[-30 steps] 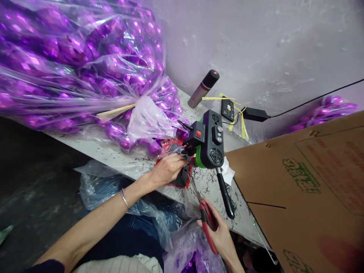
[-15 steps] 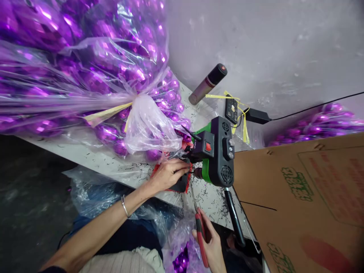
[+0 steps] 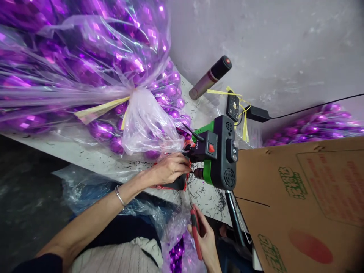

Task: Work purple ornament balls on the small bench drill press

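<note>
My left hand (image 3: 172,168) is closed in a pinch, its fingertips right by the dark nozzle (image 3: 198,173) of a green and black powered device (image 3: 224,151) with a red switch. Whatever the pinch holds is too small to make out. Beneath that hand lies a black pad with a red edge (image 3: 178,184). Lower down, my right hand (image 3: 207,240) grips red-handled long-nose pliers (image 3: 196,231). Their thin metal jaws point up toward my left fingertips. In my lap, a clear plastic bag holds shiny purple pieces (image 3: 176,254).
Big clear bags of shiny purple balls (image 3: 99,64) fill the upper left. A spray can (image 3: 210,77) and a black power adapter (image 3: 257,113) stand or lie near the wall. A cardboard box (image 3: 307,189) blocks the right side. Black clippings litter the white table (image 3: 203,199).
My left fingertips have come closer to the nozzle, uncovering less of the black pad's top. The pliers have risen slightly with my right hand. The whole view has shifted a little.
</note>
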`<control>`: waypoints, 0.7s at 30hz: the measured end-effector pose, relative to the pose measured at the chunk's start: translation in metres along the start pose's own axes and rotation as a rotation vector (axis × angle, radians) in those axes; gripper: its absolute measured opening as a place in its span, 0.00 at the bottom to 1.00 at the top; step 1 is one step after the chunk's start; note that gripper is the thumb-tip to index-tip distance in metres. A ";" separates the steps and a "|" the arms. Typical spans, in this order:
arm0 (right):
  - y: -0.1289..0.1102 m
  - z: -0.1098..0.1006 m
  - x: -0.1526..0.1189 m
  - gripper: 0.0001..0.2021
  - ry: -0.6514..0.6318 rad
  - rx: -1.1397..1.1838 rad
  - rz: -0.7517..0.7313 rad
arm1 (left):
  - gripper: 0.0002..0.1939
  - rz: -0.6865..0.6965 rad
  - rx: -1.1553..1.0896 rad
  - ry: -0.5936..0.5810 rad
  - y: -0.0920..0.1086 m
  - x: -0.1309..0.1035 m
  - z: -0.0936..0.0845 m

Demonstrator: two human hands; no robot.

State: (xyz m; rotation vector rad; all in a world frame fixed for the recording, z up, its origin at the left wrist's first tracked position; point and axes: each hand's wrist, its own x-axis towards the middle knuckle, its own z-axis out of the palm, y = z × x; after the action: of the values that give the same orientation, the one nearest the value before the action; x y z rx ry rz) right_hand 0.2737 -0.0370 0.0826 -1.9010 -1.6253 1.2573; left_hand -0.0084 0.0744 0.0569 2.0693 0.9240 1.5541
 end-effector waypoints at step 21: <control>0.005 0.009 -0.004 0.31 -0.013 0.042 0.019 | 0.15 0.075 0.172 0.005 0.002 -0.006 0.006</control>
State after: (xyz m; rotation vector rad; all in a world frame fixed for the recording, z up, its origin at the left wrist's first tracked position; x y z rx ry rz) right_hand 0.2697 -0.0447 0.0758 -1.8915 -1.5773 1.3035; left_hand -0.0033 0.0696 0.0526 2.2432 1.0250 1.5663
